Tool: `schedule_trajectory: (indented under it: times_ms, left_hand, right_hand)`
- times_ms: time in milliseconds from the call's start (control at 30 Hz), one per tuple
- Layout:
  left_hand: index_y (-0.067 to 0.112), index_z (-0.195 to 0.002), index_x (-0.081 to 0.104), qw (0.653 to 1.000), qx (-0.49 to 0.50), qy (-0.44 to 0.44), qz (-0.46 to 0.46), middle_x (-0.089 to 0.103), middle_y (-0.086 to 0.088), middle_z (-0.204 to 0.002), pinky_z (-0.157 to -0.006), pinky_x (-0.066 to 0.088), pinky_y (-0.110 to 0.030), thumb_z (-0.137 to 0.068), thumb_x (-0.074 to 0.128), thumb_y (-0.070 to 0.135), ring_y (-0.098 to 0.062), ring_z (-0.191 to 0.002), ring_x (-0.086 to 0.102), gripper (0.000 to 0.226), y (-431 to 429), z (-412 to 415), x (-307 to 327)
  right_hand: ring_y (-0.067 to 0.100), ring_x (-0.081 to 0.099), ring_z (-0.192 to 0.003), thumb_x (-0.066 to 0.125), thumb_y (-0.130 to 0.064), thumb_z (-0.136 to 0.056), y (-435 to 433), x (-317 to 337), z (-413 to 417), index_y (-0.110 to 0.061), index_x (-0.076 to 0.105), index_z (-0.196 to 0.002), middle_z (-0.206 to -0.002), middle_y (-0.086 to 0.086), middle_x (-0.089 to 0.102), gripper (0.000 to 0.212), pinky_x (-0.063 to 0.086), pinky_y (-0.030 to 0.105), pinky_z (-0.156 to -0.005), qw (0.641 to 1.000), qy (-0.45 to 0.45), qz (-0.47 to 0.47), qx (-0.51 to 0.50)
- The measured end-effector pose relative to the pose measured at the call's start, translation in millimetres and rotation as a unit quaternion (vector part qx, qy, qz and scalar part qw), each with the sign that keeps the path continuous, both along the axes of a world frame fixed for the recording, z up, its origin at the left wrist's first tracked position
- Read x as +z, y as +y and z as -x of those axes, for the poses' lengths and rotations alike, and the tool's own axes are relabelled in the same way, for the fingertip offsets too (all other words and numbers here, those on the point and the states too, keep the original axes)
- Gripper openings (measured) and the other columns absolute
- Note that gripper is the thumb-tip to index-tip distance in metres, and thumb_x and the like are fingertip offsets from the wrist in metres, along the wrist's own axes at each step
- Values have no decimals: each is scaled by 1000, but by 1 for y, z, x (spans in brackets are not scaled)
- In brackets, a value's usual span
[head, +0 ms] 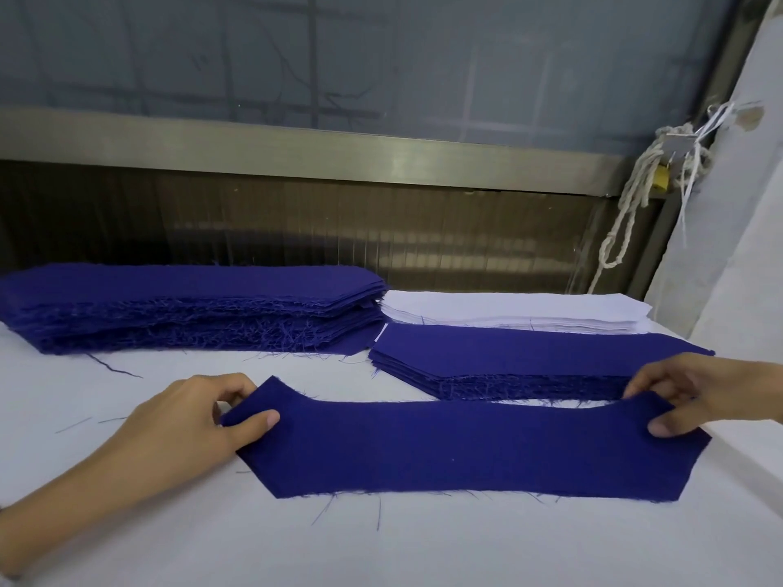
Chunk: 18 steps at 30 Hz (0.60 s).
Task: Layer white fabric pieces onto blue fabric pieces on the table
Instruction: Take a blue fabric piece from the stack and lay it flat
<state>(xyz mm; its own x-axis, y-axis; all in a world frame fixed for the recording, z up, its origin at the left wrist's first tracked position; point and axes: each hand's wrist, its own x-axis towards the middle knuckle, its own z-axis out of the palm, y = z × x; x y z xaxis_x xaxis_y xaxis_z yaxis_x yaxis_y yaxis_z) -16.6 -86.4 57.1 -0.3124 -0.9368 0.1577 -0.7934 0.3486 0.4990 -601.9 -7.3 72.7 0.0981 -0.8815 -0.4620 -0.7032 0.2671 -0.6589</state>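
Head view, frayed blue fabric piece (pixel 457 451), pinched taut

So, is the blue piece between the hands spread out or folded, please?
Spread out: the blue piece lies open on the table, left hand and right hand pinching its ends.

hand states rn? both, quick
Left hand: closed, pinching the left end of the blue fabric piece on the table.
Right hand: closed, pinching the right end of the same piece.
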Motion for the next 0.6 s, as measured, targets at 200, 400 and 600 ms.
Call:
schedule_trajectory:
  times_ms: [200,400,600]
  left_hand:
    - [41,-83,75,984,-105,76,-118,75,10,-86,-67,47,-16,-92,67,26,-1,-64,57,19,-5,-9,7]
    - [31,-106,77,942,-150,147,-260,77,-2,-107,-91,56,-29,-84,76,40,-20,-101,73,24,-16,-23,12]
    - [29,-115,74,922,-164,135,-325,76,-3,-111,-76,54,-12,-63,86,59,-11,-95,73,62,-25,-31,23]
  right_hand:
    - [24,67,-114,74,-46,-89,-7,-9,-1,-25,66,-127,-126,5,70,44,56,24,-83,998,12,-21,55]
    - [43,63,-115,74,-29,-93,-8,-17,21,-10,65,-126,-125,17,68,39,48,58,-91,997,-33,41,63]
    - [44,62,-118,71,-12,-95,-2,3,19,-4,61,-130,-130,22,64,38,58,45,-88,986,-151,66,23]
